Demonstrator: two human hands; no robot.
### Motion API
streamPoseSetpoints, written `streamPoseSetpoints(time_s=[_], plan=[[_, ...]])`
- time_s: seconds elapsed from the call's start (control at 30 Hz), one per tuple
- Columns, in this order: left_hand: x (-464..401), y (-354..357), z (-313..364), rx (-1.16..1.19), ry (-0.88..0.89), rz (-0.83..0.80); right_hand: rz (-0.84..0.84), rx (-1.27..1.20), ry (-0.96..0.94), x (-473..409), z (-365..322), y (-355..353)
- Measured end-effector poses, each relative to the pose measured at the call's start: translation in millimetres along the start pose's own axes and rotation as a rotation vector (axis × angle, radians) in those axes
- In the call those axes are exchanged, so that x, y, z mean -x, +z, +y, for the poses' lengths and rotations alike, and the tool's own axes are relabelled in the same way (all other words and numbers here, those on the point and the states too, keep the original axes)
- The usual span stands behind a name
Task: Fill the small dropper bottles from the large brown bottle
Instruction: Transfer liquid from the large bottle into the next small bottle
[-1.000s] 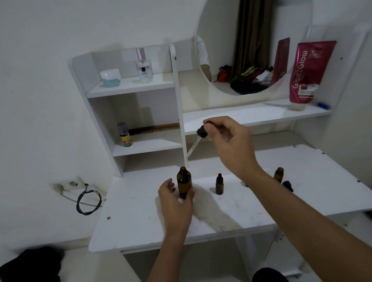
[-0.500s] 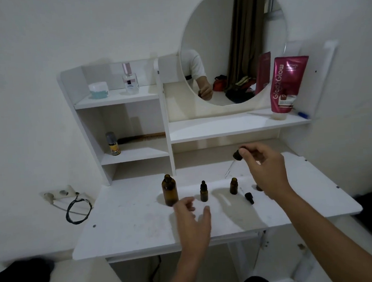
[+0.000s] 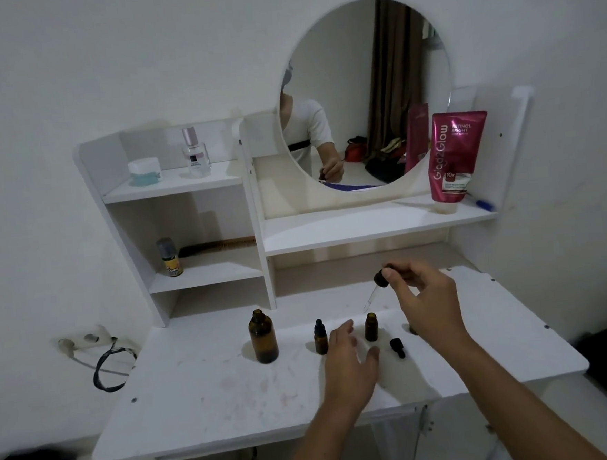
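Observation:
The large brown bottle [image 3: 263,336] stands uncapped on the white table [image 3: 207,409]. To its right stands a small capped dropper bottle [image 3: 320,337], then a small open bottle [image 3: 371,327]. My right hand [image 3: 427,303] pinches a black-capped dropper [image 3: 377,286], whose glass tip points down just above and left of the open small bottle. My left hand [image 3: 349,365] hovers with relaxed fingers over the table, between the two small bottles and just in front of them, holding nothing. A loose black dropper cap [image 3: 397,347] lies right of it. Another small bottle is mostly hidden behind my right hand.
White shelves [image 3: 204,274] rise behind the table with a perfume bottle [image 3: 195,153], a jar [image 3: 144,172] and a small spray can [image 3: 169,258]. A pink tube [image 3: 455,158] leans by the round mirror [image 3: 368,92]. A power strip and cable [image 3: 102,355] lie to the left.
My right hand carried the dropper from above the large bottle rightward and down to the open small bottle. My left hand let go of the large bottle and moved right.

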State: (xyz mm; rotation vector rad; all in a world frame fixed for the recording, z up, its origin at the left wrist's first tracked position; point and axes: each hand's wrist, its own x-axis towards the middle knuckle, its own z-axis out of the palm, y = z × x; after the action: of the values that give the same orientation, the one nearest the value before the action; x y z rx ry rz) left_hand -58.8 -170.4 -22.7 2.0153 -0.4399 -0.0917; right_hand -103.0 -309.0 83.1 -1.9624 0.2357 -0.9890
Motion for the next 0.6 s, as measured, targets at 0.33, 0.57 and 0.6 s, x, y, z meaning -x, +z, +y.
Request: streamPoseSetpoints(time_s=[0.33,0.57,0.6], plan=[[-29.6,19.4,-5.1,-0.073,0.079,0.067,-0.027,0.093,-0.101,-1.3,18.7,-1.6],[-34.4,23.4,-13.1,-0.044,0.131,0.049,-0.116,0.121,-0.125,0.4,26.7,11.9],[-34.9,24.4,-14.7,-0.037,0.136,0.048,-0.130,0.138,-0.128,1.3,28.6,14.9]])
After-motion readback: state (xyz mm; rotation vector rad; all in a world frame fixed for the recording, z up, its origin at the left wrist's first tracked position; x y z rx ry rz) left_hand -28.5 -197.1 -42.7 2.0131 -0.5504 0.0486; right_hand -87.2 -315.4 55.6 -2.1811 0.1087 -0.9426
